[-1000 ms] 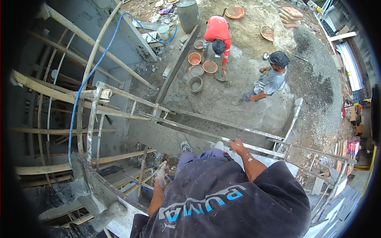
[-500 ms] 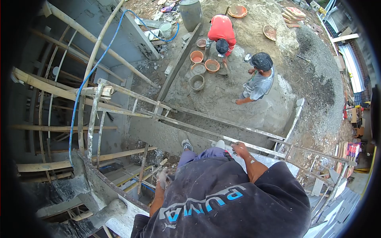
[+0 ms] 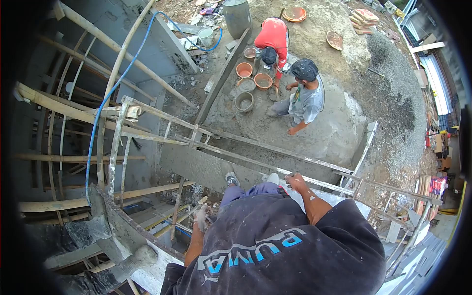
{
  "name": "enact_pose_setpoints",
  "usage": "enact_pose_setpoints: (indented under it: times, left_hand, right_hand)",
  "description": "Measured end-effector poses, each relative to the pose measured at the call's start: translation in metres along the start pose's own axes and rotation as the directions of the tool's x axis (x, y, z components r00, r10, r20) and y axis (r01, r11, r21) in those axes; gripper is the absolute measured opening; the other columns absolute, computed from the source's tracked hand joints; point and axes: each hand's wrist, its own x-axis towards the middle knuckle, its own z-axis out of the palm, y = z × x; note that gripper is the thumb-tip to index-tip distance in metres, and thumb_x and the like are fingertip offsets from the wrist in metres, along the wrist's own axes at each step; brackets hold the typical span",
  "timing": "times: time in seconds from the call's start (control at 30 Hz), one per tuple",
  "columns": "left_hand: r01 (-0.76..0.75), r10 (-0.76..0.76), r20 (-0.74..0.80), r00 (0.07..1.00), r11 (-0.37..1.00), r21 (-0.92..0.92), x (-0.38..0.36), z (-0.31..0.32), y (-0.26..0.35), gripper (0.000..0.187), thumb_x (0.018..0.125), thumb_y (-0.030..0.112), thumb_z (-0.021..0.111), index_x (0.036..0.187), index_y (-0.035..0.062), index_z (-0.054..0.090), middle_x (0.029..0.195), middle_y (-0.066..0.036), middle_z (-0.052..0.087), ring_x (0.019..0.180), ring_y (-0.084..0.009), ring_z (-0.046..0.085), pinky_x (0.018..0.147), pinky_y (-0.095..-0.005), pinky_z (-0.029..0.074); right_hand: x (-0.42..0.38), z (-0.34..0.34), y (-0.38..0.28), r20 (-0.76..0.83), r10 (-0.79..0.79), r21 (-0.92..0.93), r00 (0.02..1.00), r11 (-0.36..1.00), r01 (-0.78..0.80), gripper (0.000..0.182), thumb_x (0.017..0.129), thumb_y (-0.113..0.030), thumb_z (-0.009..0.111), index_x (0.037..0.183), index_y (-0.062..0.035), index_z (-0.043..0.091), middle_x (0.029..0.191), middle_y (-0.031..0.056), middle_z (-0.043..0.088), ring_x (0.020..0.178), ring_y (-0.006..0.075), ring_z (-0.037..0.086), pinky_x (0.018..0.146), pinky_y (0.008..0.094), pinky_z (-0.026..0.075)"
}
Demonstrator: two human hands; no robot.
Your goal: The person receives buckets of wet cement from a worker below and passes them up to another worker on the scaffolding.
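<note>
My left hand [image 3: 201, 217], grey with dried mortar, hangs low at my left side with its fingers loosely stretched. Just beyond its fingertips in this view lies a short pale stick [image 3: 202, 200]. My right hand [image 3: 296, 182] is in front of my right hip, its fingers curled and mostly hidden from above. It overlaps the pale scaffold rail [image 3: 314, 180], and I cannot tell what it holds, if anything. My shoes [image 3: 232, 179] are at the edge of a grey mortar-covered ledge [image 3: 191, 164].
Below, a person in red [image 3: 271, 37] bends with a hoe [image 3: 274, 94] over wet mortar [image 3: 314, 132]. A person in grey [image 3: 307, 101] is beside them, near several buckets [image 3: 244, 102]. Bamboo poles [image 3: 73, 105] and a blue hose [image 3: 103, 105] run along the left. Gravel [image 3: 393, 93] lies right.
The person in grey has moved left, closer to the person in red. The red-clad person's head and hoe have shifted slightly left. My hands have barely moved.
</note>
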Motion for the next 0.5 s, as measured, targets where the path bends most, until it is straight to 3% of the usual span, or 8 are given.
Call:
enact_pose_setpoints:
  times: [0.13,0.23,0.33,0.5]
  left_hand:
    - [-0.021,0.022,-0.021,1.0,0.999,0.024,0.007,-0.006,-0.007,0.027,0.092,0.032,0.058,0.086,0.0061,0.06,0.068,-0.004,0.058,0.056,-0.0156,0.056,0.048,-0.0281,0.046]
    - [0.049,-0.049,0.026,0.998,0.999,0.024,0.017,-0.014,-0.013,0.026,0.09,0.032,0.06,0.089,0.0057,0.061,0.072,-0.004,0.059,0.058,-0.0163,0.058,0.049,-0.0294,0.048]
    - [0.069,-0.067,0.031,0.997,0.997,-0.047,0.018,-0.015,-0.014,0.02,0.086,0.022,0.067,0.098,0.0084,0.059,0.081,-0.005,0.065,0.056,-0.0153,0.058,0.048,-0.0293,0.046]
    - [0.025,-0.024,0.015,1.0,0.999,-0.033,0.018,-0.012,-0.016,0.024,0.09,0.03,0.062,0.095,0.0064,0.061,0.077,-0.003,0.06,0.06,-0.0171,0.058,0.051,-0.0325,0.049]
  right_hand:
    - [0.004,0.002,0.014,0.012,0.026,0.006,1.0,1.0,-0.026,0.034,0.087,-0.029,0.06,0.097,0.0038,0.063,0.078,0.0114,0.065,0.057,0.0184,0.06,0.044,0.0309,0.045]
    - [0.002,0.003,0.018,0.016,0.028,0.023,0.999,0.999,-0.028,0.034,0.087,-0.029,0.061,0.098,0.003,0.062,0.077,0.0107,0.064,0.056,0.0175,0.059,0.044,0.0304,0.044]
    - [0.004,0.003,0.02,0.025,0.015,0.027,1.0,1.0,-0.015,0.034,0.087,-0.029,0.06,0.098,0.0023,0.062,0.077,0.0106,0.063,0.056,0.0172,0.059,0.044,0.0307,0.044]
    - [0.003,0.006,0.009,0.014,0.028,0.008,1.0,1.0,-0.029,0.035,0.087,-0.029,0.06,0.101,0.0026,0.062,0.076,0.0109,0.063,0.056,0.0174,0.059,0.044,0.0308,0.043]
